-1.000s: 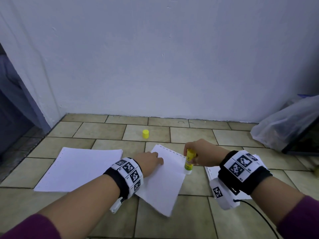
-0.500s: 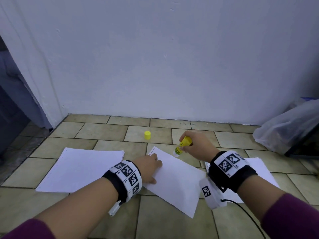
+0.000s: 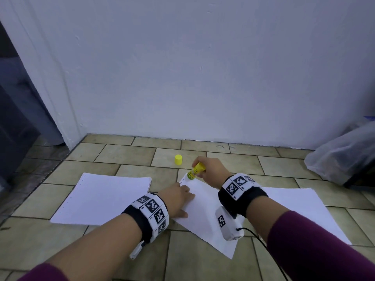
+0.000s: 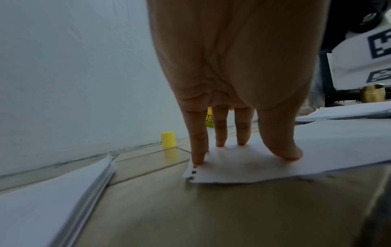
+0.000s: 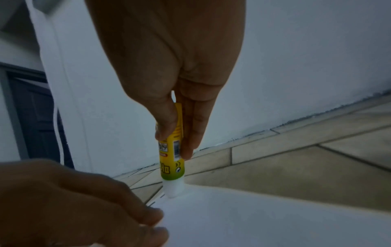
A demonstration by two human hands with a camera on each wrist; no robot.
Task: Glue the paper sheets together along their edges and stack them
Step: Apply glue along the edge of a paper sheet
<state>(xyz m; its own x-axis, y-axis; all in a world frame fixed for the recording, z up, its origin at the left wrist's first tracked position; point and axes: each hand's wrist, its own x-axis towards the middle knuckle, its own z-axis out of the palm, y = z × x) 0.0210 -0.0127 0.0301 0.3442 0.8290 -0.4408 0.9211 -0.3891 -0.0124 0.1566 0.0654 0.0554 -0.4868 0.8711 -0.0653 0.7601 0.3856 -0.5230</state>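
A single white sheet [image 3: 205, 216] lies askew on the tiled floor between my arms. My left hand [image 3: 178, 197] presses it flat with straight fingers [image 4: 198, 150] near its punched left edge. My right hand [image 3: 211, 169] grips a yellow glue stick [image 3: 195, 171], its white tip [image 5: 174, 190] touching the sheet's far corner. The stick's yellow cap [image 3: 178, 159] stands on the floor just beyond that corner. A stack of white sheets [image 3: 103, 197] lies to the left, and another stack [image 3: 300, 211] lies to the right, partly under my right forearm.
A white wall [image 3: 203, 67] rises close behind the papers. A clear plastic bag [image 3: 343, 157] over a dark object sits at the right. A dark doorway [image 3: 16, 118] opens at the far left. A black cable [image 3: 261, 244] trails from my right wrist unit.
My right hand has carried the glue stick from the sheet's right edge up and leftward to its far corner. My left hand stays pressed on the sheet, which has turned slightly.
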